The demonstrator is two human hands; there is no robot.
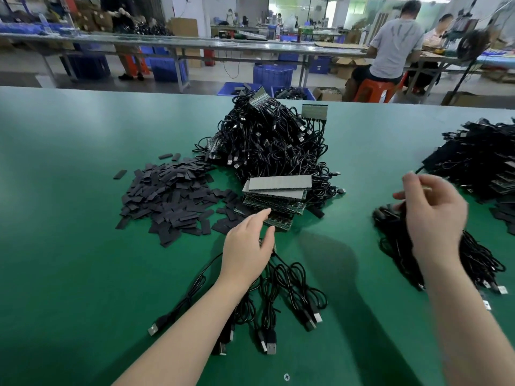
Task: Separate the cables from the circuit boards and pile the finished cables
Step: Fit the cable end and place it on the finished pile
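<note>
Leftmost, we see loose black strips [170, 196] heaped on the green table [69, 162]. Our left hand [248, 246] holds a small circuit board, mostly hidden under it, with cables [281, 296] trailing toward the near edge. Beyond it sit stacked circuit boards [274, 203] against a tangled cable heap [270, 140]. Our right hand [434, 215], blurred, hovers with loosely curled fingers above the finished cables [395, 238]; whether it grips any, we cannot tell.
</note>
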